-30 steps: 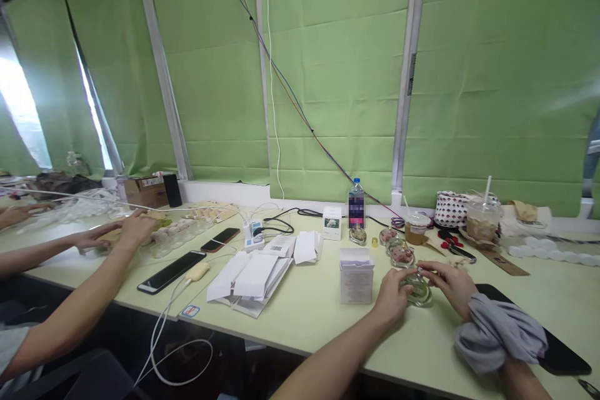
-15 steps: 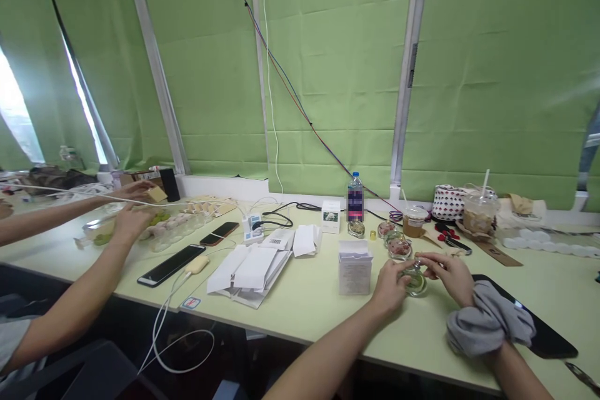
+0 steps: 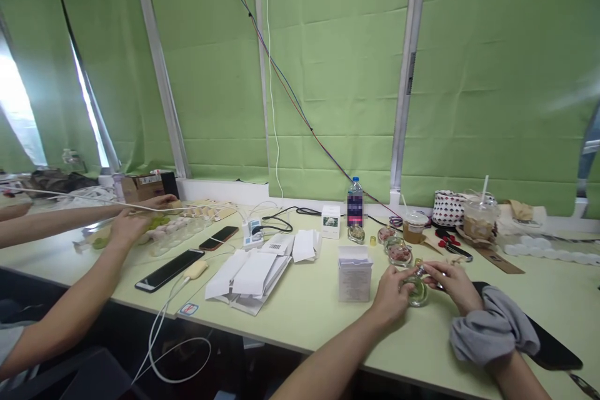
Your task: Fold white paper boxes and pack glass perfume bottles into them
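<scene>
jars (image 3: 400, 255) 5 | boxes (image 3: 355, 275) 2 | phones (image 3: 169, 270) 2 | bottle (image 3: 355, 202) 1 | cups (image 3: 477, 219) 2 | pouch (image 3: 447, 207) 1 | own hands (image 3: 392, 291) 2 | co-worker's hands (image 3: 126, 225) 2

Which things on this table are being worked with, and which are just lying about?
In hand: small round glass bottle, held between left hand and right hand; similar glass jars and open white box stand right beside the hands.

Lying about: water bottle, iced drink cup, black phone, flat white cartons.
</scene>
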A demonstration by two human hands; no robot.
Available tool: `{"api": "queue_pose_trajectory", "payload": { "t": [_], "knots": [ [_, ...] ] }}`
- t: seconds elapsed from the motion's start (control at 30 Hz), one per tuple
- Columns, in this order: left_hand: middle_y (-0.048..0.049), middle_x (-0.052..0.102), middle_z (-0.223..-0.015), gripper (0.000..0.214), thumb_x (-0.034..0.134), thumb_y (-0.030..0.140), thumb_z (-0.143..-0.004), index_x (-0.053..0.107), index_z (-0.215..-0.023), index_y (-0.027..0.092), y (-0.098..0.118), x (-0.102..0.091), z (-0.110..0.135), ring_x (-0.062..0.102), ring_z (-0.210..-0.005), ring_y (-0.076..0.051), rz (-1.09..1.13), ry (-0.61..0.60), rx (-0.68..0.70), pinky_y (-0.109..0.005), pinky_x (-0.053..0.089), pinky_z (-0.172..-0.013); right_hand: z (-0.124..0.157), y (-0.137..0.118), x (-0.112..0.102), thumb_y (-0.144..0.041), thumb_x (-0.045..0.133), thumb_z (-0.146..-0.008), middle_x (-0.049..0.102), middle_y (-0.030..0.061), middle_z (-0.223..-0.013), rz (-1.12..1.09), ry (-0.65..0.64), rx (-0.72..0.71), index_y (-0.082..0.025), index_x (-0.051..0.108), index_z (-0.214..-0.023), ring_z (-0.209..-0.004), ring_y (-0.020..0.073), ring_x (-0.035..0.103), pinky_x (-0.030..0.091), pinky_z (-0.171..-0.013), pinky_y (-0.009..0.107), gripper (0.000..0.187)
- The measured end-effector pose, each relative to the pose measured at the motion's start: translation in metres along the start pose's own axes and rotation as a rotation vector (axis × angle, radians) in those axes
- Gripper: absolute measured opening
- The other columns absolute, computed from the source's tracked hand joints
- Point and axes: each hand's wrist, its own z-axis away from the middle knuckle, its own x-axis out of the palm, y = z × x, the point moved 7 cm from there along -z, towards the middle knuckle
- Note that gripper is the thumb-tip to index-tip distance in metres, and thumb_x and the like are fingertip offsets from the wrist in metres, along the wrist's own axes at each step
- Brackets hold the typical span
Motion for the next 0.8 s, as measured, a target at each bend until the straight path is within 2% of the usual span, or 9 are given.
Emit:
{"api": "queue_pose_trajectory", "payload": {
  "t": [0.27, 0.5, 0.63, 0.8],
  "knots": [
    [-0.0031, 0.052, -0.095, 0.048, 0.052, 0.02, -0.081, 0.056, -0.127, 0.034, 0.002, -0.002, 0.0, 0.051, -0.097, -0.021, 0.008, 0.005, -0.013, -0.035, 0.039, -0.097, 0.0, -0.003, 0.0, -0.068, 0.068, -0.055, 0.072, 0.0103, -0.069, 0.061, -0.007, -0.047, -0.014, 0.074, -0.073, -0.061, 0.0239, 0.067, 0.056, -0.057, 0.033, 0.057],
    [-0.0058, 0.061, -0.102, 0.045, 0.052, 0.016, -0.077, 0.064, -0.12, 0.025, -0.01, -0.006, -0.003, 0.054, -0.103, -0.022, 0.038, 0.056, -0.069, -0.036, 0.038, -0.101, 0.0, -0.008, 0.004, -0.059, 0.062, -0.067, 0.071, 0.0071, -0.067, 0.244, -0.016, -0.145, -0.017, 0.074, -0.081, -0.057, 0.0226, 0.066, 0.056, -0.058, 0.033, 0.046],
    [-0.0065, 0.065, -0.106, 0.047, 0.055, 0.014, -0.073, 0.066, -0.117, 0.023, -0.018, -0.008, -0.002, 0.058, -0.103, -0.023, 0.064, 0.06, -0.079, -0.037, 0.041, -0.1, 0.001, -0.011, 0.012, -0.053, 0.055, -0.075, 0.073, 0.0058, -0.077, 0.362, -0.038, -0.209, -0.022, 0.072, -0.083, -0.057, 0.0217, 0.066, 0.055, -0.061, 0.034, 0.036],
    [-0.0072, 0.068, -0.11, 0.049, 0.057, 0.013, -0.07, 0.065, -0.118, 0.022, -0.024, -0.008, 0.0, 0.06, -0.103, -0.024, 0.085, 0.062, -0.085, -0.04, 0.043, -0.1, 0.003, -0.016, 0.019, -0.05, 0.05, -0.079, 0.073, 0.007, -0.081, 0.477, -0.058, -0.276, -0.023, 0.072, -0.088, -0.059, 0.0227, 0.066, 0.053, -0.065, 0.037, 0.036]
  ]
}}
